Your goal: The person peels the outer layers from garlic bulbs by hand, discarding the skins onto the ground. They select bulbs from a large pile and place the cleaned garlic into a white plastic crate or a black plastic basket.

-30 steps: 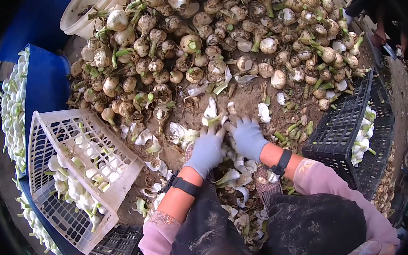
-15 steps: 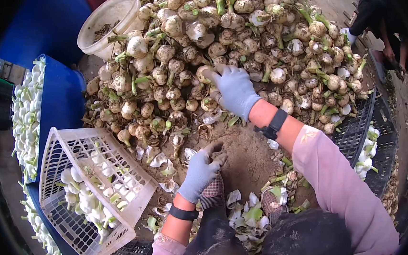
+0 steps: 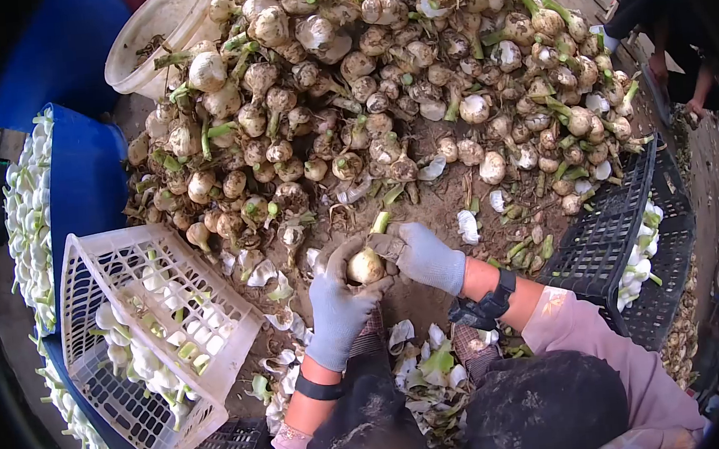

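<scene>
Between my gloved hands is a garlic bulb [image 3: 365,266] with a short green stem pointing up. My left hand [image 3: 336,298] is wrapped round the bulb from the left and below. My right hand [image 3: 425,255] grips the same bulb from the right, its thumb and fingers by the base of the stem. Both gloves are pale blue-grey with dirty brown fingertips. Just beyond my hands rises a large heap of soil-covered garlic [image 3: 282,104] with cut stems.
At left, a tilted white plastic crate [image 3: 241,331] holds peeled white garlic, beside a blue bin [image 3: 90,186]. A white bucket [image 3: 123,61] stands behind. Black crates [image 3: 602,248] are at right. Peeled skins [image 3: 427,380] litter the ground between my feet. Another person [image 3: 673,22] works at upper right.
My right hand has come back from the heap toward me with a garlic bulb. My left hand has closed round it too. The view has shifted slightly.
</scene>
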Demonstrator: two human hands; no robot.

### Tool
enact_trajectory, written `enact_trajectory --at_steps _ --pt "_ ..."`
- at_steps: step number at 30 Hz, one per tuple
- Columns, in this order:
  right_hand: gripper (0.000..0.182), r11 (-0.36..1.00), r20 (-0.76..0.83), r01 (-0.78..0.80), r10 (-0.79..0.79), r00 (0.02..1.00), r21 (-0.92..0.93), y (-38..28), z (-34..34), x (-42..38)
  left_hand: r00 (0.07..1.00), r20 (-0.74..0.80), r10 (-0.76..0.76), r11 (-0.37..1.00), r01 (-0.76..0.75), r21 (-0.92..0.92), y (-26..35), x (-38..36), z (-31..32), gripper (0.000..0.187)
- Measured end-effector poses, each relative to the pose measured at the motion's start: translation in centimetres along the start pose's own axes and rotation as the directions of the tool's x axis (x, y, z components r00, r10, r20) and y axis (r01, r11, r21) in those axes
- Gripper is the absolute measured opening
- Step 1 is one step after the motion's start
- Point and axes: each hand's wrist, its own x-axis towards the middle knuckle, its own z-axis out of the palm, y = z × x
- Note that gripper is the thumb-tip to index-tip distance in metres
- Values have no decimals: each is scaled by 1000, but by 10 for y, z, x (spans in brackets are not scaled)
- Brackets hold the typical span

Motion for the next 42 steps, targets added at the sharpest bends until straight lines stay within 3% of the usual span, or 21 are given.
enact_trajectory --at_steps 7,9,11,12,13,14,15,16,19,21,22,26,27,29,31,33,35,37,38,41,42 --pt "32 990 17 -56 54 998 130 -7 5 -30 985 -14 171 960 -163 229 0 -6 8 50" --pt "29 968 57 -114 104 993 225 -6 5 -34 981 -12 191 960 -185 212 -2 -7 11 49" --pt "24 966 -31 -70 81 996 250 2 9 -37 998 56 7 1000 -6 -22 0 -7 9 46" --pt "24 964 -31 -75 85 996 254 14 9 -35 988 141 61 998 -65 23 -7 -7 5 60" --pt "22 985 -154 153 -163 974 -74 28 7 -32 987 147 58 998 -62 21 -12 -9 7 60" --pt "22 850 -182 324 -427 886 -414 41 4 -30 979 186 -89 934 147 -327 -15 -11 9 69" --pt "22 851 -181 323 -424 887 -414 39 0 -34 940 270 -210 714 336 -615 -15 -12 8 78" --pt "19 774 -169 312 -469 867 -551 35 -3 -39 866 422 -268 461 500 -733 -16 -12 4 90" --pt "23 615 -87 274 -491 867 -739 36 -7 -37 849 495 -185 213 527 -823 -17 -15 10 79" --pt "28 843 -235 513 -539 809 -163 34 -5 -36 846 471 -249 281 529 -801 -15 -16 15 79" --pt "23 925 -133 340 -320 938 173 36 -4 -37 868 440 -230 395 496 -773 -10 -18 17 77" --pt "24 993 69 39 -47 997 111 31 -12 -33 904 372 -211 730 399 -554 -7 -21 19 73" --pt "24 992 80 45 -54 995 117 33 -8 -35 809 516 -282 531 579 -619 -3 -19 6 65" --pt "25 937 144 15 -69 987 349 36 7 -45 905 308 -293 611 425 -668 -17 -22 13 59" --pt "25 973 206 70 -116 972 218 25 10 -55 961 28 -275 892 266 -367 -14 -17 18 51" --pt "24 977 61 114 -127 990 179 35 15 -51 995 51 -86 949 98 -300 -14 -18 15 50" --pt "22 965 49 166 -180 982 203 40 12 -47 992 124 -16 1000 12 29 -4 -20 9 40" --pt "21 973 242 154 -109 964 -174 28 8 -53 925 250 -287 764 378 -523 -13 -17 10 35" --pt "22 958 174 192 -157 972 -211 15 3 -58 890 270 -367 623 451 -640 -9 -21 5 34" --pt "35 694 -83 76 -193 978 -716 31 -20 -41 869 322 -375 284 438 -853 -9 -24 -3 35" --pt "35 693 -82 77 -193 978 -717 30 -21 -44 880 316 -353 133 382 -915 -8 -25 -3 38"
